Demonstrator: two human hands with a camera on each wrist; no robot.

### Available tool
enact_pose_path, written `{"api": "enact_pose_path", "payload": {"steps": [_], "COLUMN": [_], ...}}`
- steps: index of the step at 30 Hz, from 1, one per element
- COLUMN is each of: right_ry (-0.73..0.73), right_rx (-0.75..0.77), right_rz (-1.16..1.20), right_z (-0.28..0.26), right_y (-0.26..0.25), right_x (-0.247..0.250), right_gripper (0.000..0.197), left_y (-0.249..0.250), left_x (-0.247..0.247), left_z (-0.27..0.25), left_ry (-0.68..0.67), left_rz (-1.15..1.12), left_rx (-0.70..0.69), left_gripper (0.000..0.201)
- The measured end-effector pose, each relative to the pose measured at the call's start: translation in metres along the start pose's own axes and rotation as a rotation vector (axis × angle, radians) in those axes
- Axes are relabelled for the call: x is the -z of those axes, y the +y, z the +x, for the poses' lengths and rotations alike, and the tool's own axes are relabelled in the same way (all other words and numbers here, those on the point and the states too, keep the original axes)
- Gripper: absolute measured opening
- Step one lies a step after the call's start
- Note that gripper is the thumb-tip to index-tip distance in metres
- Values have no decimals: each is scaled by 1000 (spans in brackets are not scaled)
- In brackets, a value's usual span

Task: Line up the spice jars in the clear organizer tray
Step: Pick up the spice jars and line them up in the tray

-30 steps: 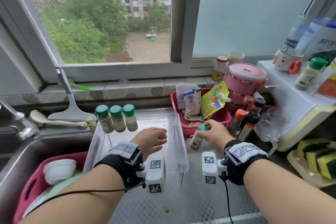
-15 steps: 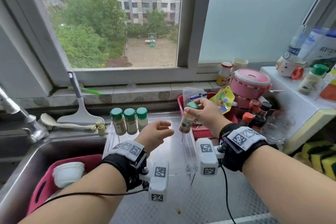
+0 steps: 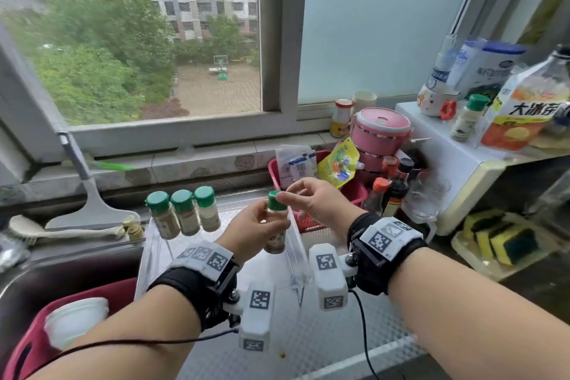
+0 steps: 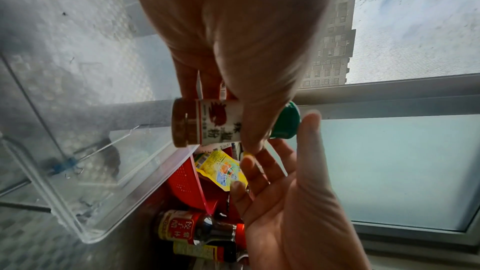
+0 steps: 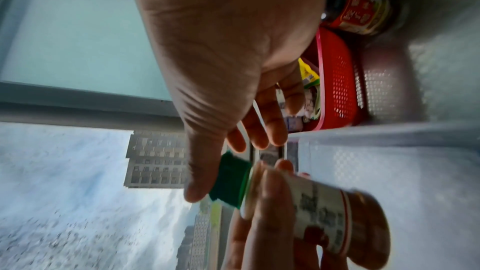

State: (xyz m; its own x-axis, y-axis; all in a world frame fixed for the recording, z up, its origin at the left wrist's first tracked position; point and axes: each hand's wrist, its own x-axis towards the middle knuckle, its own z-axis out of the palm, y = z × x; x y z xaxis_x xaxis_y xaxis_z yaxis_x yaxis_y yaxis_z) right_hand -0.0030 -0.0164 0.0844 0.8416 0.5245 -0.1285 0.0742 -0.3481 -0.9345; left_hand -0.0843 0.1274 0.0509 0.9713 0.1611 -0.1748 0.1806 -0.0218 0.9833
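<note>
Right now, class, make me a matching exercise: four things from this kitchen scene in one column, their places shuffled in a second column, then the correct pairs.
Things
1. spice jar
2. three green-capped jars
3. red basket
4. yellow sponges

Places
A. far end of the clear tray
B. far right, on the counter
C. gripped by the left hand
D. right beside the tray, behind the right hand

Pairs: 1-C, 2-A, 3-D, 4-B

Steel counter [image 3: 324,339] carries clear tray [image 3: 154,244], red basket [image 3: 354,191].
</note>
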Motion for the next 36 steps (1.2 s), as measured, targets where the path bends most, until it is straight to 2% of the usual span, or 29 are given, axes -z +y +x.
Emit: {"api": "enact_pose_path", "payload": {"steps": [2,3,8,11,14,17,19,22,32,34,36], "right_ry": [50,80,339,419,444,424,398,336,278,316,360], "right_rx": [-42,-74,-225,-353,-511,-648,-661,-649,-663,-628,-564], "right_rz": [13,3,-151,-309,-391,-445,-412,-434,-564,-515,-350], "right_z": [-5,-6,-14,-25,-36,-42,-45,-46,-45,-45,-45], "right_y": [10,18,71,104,130,151,158,167,174,174,171], "right_x": [17,27,78,106,124,136,139,141,139,140,141], "right_gripper": [69,67,35,26,33,56,68,72,43,37,33], "left_y": [-2,-2,4,7,8,4,0,-3,-7,-7,-7], "left_x": [-7,-11,-35,-50,-62,-73,-79,-87,-106,-106,-105], "left_z": [2,4,8,11,13,17,20,25,30,30,30], "left_ry": [-16,-24,-58,-81,-92,-86,-82,-72,-27,-18,-11], "left_rz": [-11,-20,-9,-14,-27,-19,-16,-26,7,6,9], "left_rx": [11,16,8,10,3,6,14,23,46,55,61], "left_gripper": [33,35,35,31,24,21,23,24,30,31,32]}}
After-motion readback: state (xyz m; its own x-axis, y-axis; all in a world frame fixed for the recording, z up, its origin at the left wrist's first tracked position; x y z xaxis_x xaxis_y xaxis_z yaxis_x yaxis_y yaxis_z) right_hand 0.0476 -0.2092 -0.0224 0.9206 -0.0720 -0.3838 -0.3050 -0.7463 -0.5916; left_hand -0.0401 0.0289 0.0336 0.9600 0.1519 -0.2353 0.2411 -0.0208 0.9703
